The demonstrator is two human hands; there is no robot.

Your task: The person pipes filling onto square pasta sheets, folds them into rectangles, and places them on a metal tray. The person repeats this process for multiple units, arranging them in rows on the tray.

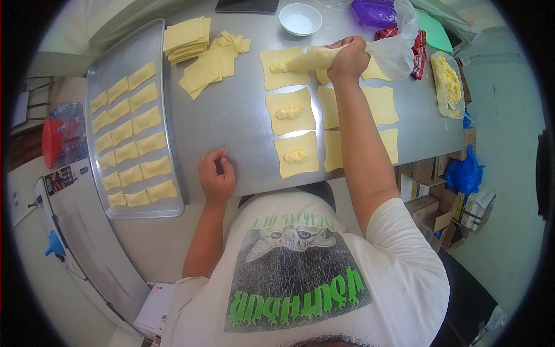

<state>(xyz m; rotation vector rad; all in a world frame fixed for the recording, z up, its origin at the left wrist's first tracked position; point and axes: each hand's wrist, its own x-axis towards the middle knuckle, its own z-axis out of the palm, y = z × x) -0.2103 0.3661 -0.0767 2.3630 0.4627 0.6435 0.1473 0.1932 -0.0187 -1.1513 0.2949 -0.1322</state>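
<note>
Piping bag (315,59) over dough square (283,68)

— Where does the view sit?
— On the person's head, looking steeply down over the chest onto the steel table (231,115), close enough that the forearms fill the middle.
— And the edges?
— Fisheye: the tray (98,75) and table edges bend toward the dark rim.
</note>
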